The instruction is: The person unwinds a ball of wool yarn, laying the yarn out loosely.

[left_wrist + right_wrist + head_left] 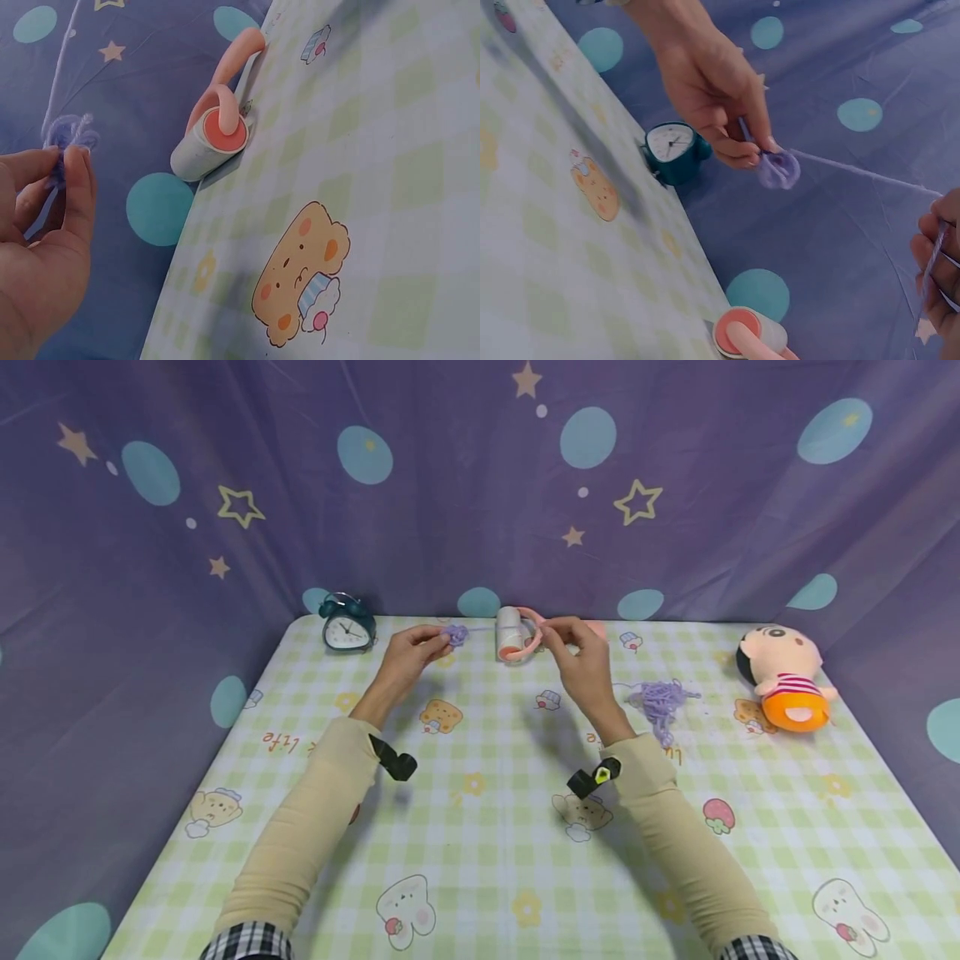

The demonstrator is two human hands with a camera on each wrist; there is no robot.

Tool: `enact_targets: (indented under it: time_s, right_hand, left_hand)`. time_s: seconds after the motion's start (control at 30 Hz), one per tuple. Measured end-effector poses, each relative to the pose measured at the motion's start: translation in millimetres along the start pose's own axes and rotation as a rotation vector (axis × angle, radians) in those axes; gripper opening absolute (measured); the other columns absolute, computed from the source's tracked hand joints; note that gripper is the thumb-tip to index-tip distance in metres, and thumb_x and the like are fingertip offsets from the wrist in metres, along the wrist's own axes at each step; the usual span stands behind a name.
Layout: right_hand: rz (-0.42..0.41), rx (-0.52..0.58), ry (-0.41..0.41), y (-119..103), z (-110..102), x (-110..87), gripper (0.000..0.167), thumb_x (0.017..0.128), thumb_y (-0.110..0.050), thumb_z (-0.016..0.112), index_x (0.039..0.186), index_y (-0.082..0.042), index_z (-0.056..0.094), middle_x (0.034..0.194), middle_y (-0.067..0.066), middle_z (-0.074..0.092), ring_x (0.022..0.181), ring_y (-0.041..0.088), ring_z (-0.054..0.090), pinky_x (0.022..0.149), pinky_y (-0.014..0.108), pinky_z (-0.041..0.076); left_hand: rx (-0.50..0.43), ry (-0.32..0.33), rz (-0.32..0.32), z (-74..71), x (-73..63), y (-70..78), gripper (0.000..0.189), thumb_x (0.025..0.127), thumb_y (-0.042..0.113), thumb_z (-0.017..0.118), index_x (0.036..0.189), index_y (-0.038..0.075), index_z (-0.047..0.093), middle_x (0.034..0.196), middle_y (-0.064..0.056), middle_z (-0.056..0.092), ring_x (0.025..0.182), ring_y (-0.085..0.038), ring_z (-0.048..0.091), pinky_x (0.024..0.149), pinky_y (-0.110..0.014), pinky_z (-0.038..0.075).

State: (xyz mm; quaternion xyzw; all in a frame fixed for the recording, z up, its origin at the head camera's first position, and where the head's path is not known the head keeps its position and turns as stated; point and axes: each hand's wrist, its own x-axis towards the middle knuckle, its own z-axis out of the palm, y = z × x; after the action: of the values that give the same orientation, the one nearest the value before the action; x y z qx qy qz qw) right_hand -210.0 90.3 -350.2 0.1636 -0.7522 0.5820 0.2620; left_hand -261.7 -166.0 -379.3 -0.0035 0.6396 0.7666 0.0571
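My left hand (pixel 409 656) pinches a small looped bundle of purple yarn (pixel 456 635) between thumb and fingertips, above the far part of the table. From the bundle a single strand (pixel 862 172) stretches taut across to my right hand (pixel 583 667), whose fingers hold it. In the right wrist view the strand runs on down past the right fingers. A loose heap of purple yarn (pixel 662 706) lies on the table, right of my right wrist. Between the hands, at the back, stands a lint roller (pixel 509 635) with a pink handle, partly hidden by the right hand.
A dark green alarm clock (pixel 347 628) stands at the back left of the table. On the right lies a plush doll (pixel 787 681) in orange and stripes. A checked cloth (pixel 465 860) covers the table, and a purple curtain (pixel 465 527) hangs behind it.
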Motion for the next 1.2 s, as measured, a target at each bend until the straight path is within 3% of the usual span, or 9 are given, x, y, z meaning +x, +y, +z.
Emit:
enact_targets:
  time_s: [0.17, 0.4, 0.63, 1.03, 1.2]
  right_hand:
    - [0.025, -0.017, 0.069, -5.1, -11.4, 1.5, 0.014, 0.092, -0.001, 0.062, 0.096, 0.012, 0.064, 0.085, 0.027, 0.066, 0.075, 0.023, 0.062, 0.067, 0.013, 0.046]
    - [0.057, -0.034, 0.133, 6.0, -28.7, 0.2, 0.015, 0.092, -0.004, 0.061, 0.096, 0.01, 0.065, 0.086, 0.028, 0.065, 0.075, 0.004, 0.061, 0.072, 0.013, 0.049]
    - [0.054, -0.06, 0.174, 11.9, -41.5, -4.4, 0.016, 0.092, -0.003, 0.061, 0.096, 0.012, 0.065, 0.085, 0.028, 0.064, 0.074, 0.001, 0.06, 0.072, 0.013, 0.049]
    - [0.018, -0.03, 0.2, 19.0, -61.4, -8.3, 0.016, 0.093, 0.0, 0.059, 0.096, 0.015, 0.063, 0.081, 0.029, 0.061, 0.071, 0.008, 0.061, 0.069, 0.016, 0.049]
    - [0.047, -0.041, 0.248, 21.2, -72.7, -6.5, 0.018, 0.093, -0.003, 0.059, 0.096, 0.014, 0.063, 0.078, 0.014, 0.064, 0.07, 0.004, 0.059, 0.067, 0.015, 0.047]
  left_hand:
    - [0.0, 0.007, 0.008, 1.4, -0.3, -0.3, 0.01, 0.094, 0.003, 0.058, 0.103, 0.0, 0.061, 0.094, -0.005, 0.06, 0.077, -0.007, 0.066, 0.079, -0.016, 0.057]
    - [0.021, 0.032, 0.029, 0.9, 0.4, -0.5, 0.009, 0.096, 0.005, 0.055, 0.103, 0.0, 0.058, 0.094, -0.004, 0.059, 0.077, -0.009, 0.064, 0.078, -0.017, 0.057]
    - [0.02, 0.053, 0.04, 1.8, -0.1, -0.1, 0.008, 0.098, 0.008, 0.053, 0.102, 0.001, 0.056, 0.091, -0.005, 0.059, 0.078, -0.011, 0.064, 0.079, -0.017, 0.057]
    - [-0.018, 0.083, 0.033, 2.4, -1.1, 1.0, 0.004, 0.097, 0.006, 0.054, 0.097, 0.002, 0.054, 0.09, -0.005, 0.06, 0.076, -0.008, 0.065, 0.078, -0.017, 0.058]
    - [-0.03, 0.085, 0.04, 0.6, -0.4, 0.5, 0.004, 0.096, 0.006, 0.055, 0.097, 0.002, 0.054, 0.089, -0.004, 0.061, 0.077, -0.008, 0.065, 0.079, -0.017, 0.058]
